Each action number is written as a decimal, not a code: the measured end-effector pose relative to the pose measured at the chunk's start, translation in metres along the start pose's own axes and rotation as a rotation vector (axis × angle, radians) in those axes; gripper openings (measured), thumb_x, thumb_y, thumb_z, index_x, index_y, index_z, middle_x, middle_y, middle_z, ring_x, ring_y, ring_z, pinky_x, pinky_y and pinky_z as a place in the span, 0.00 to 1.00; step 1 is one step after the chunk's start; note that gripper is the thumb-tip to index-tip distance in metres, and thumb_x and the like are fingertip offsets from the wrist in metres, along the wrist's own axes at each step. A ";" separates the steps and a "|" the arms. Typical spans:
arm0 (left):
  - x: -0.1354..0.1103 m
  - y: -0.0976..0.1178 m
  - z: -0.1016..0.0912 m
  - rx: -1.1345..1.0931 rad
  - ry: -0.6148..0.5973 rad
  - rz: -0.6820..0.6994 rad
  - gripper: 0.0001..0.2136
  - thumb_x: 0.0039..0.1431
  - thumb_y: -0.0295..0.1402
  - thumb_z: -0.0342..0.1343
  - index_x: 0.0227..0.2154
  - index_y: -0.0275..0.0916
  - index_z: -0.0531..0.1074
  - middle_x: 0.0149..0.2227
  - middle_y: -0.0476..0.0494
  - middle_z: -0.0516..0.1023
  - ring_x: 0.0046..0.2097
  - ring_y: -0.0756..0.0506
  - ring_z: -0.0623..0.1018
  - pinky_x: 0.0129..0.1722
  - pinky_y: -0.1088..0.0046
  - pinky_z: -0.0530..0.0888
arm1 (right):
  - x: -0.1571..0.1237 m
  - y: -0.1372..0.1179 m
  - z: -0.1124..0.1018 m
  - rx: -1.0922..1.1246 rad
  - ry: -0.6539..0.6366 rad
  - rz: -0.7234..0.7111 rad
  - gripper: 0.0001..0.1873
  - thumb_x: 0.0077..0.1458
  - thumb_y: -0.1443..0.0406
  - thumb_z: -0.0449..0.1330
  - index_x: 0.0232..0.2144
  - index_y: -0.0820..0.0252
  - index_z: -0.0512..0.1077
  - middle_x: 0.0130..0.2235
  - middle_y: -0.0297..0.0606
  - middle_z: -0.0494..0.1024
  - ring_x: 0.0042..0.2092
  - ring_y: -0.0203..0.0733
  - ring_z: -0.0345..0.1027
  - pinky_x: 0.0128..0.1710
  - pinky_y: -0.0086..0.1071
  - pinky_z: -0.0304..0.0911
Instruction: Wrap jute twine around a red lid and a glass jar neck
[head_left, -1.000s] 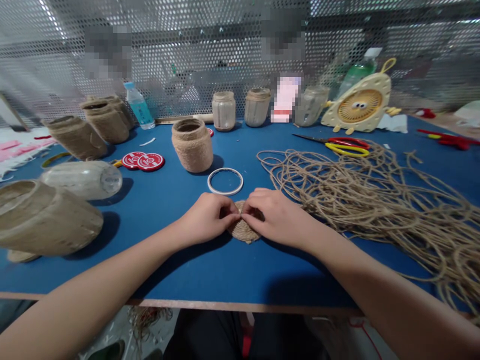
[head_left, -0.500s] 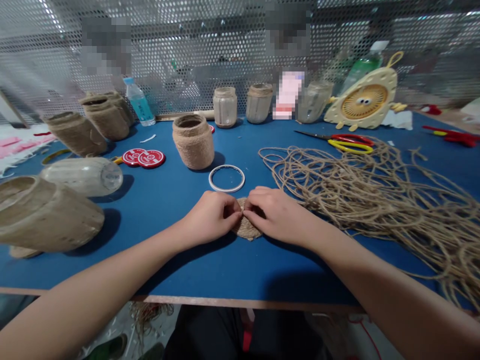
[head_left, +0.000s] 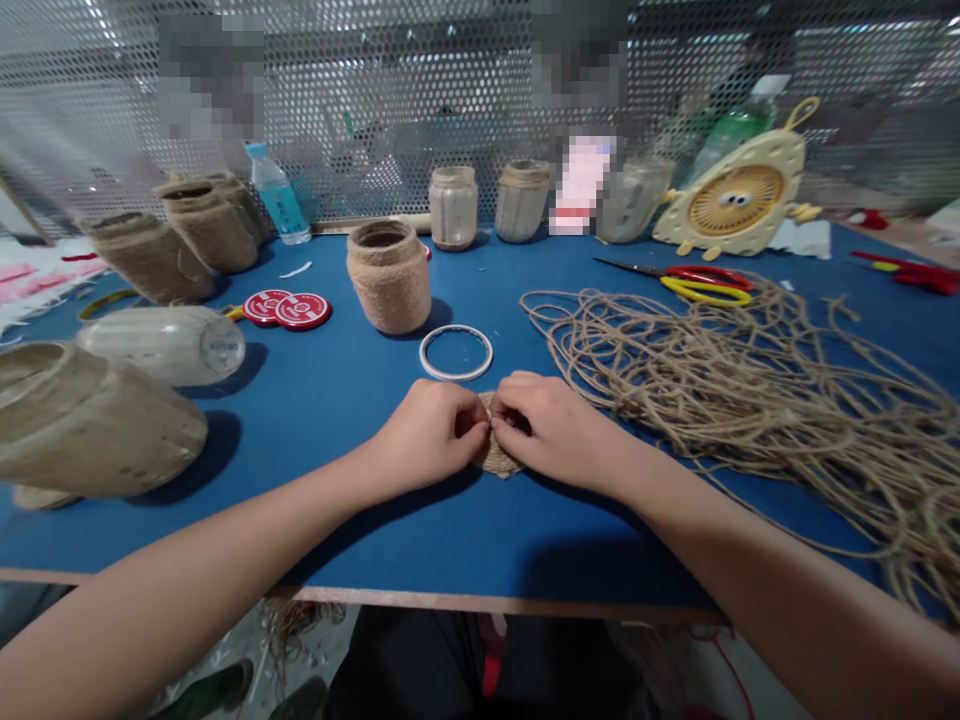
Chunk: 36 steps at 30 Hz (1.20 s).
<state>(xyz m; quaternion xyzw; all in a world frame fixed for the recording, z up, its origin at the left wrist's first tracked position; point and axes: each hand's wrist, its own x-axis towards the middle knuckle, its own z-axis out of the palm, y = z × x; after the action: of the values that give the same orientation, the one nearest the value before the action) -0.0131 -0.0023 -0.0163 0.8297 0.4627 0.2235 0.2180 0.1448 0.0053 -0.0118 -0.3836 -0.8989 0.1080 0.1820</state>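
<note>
A small round coil of jute twine [head_left: 496, 456] lies on the blue table [head_left: 420, 530], mostly covered by both hands. My left hand [head_left: 429, 434] is curled, its fingertips pinching the coil's left side. My right hand [head_left: 552, 430] is curled too and pinches the coil from the right, the two hands touching at the middle. Just beyond the hands lies a white ring [head_left: 455, 352]. A large loose heap of jute twine [head_left: 720, 370] spreads to the right of my right hand.
A twine-wrapped jar [head_left: 389, 275] stands behind the ring. More wrapped and bare jars [head_left: 90, 420] lie at the left, with red round lids [head_left: 289, 309]. Scissors [head_left: 694, 284], a yellow fan [head_left: 739, 198], bottles and jars line the back by a perforated metal screen.
Both hands have closed in tighter over the coil, hiding more of it. The view has shifted slightly; nothing else on the table has moved.
</note>
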 end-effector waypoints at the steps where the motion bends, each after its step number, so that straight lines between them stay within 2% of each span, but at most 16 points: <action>1: 0.000 0.000 0.000 -0.003 0.005 -0.005 0.07 0.45 0.25 0.49 0.18 0.33 0.70 0.19 0.49 0.72 0.21 0.54 0.67 0.23 0.79 0.61 | 0.000 0.000 0.000 0.011 0.007 0.013 0.07 0.44 0.74 0.52 0.18 0.63 0.61 0.22 0.33 0.62 0.26 0.32 0.54 0.27 0.27 0.50; 8: 0.002 -0.002 0.002 -0.085 -0.006 -0.077 0.07 0.45 0.26 0.50 0.18 0.32 0.71 0.19 0.49 0.71 0.22 0.54 0.67 0.23 0.79 0.61 | 0.004 0.002 0.004 0.107 0.072 0.077 0.06 0.39 0.75 0.53 0.16 0.64 0.64 0.20 0.32 0.64 0.24 0.30 0.55 0.27 0.25 0.51; 17: 0.006 -0.007 -0.004 -0.177 -0.093 -0.115 0.08 0.48 0.28 0.50 0.18 0.32 0.70 0.17 0.50 0.69 0.20 0.55 0.64 0.21 0.80 0.59 | 0.005 0.006 -0.005 0.116 -0.042 0.059 0.05 0.43 0.74 0.53 0.20 0.65 0.67 0.23 0.34 0.68 0.25 0.30 0.58 0.26 0.24 0.53; 31: 0.003 -0.005 0.001 -0.110 -0.032 -0.083 0.08 0.46 0.27 0.49 0.18 0.32 0.71 0.18 0.49 0.70 0.21 0.54 0.66 0.22 0.79 0.60 | 0.005 0.004 0.000 0.098 -0.025 0.064 0.06 0.43 0.74 0.53 0.19 0.64 0.65 0.22 0.33 0.65 0.25 0.31 0.56 0.26 0.25 0.52; 36: 0.003 -0.006 0.000 -0.122 -0.034 -0.081 0.08 0.47 0.28 0.49 0.18 0.32 0.70 0.17 0.50 0.69 0.21 0.55 0.65 0.21 0.79 0.59 | 0.005 0.004 -0.001 0.095 -0.059 0.057 0.06 0.44 0.74 0.52 0.19 0.64 0.64 0.22 0.33 0.64 0.25 0.31 0.55 0.27 0.25 0.51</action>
<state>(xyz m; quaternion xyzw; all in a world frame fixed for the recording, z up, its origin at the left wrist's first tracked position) -0.0156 0.0035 -0.0194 0.7993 0.4775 0.2280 0.2849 0.1453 0.0117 -0.0108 -0.3968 -0.8864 0.1670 0.1702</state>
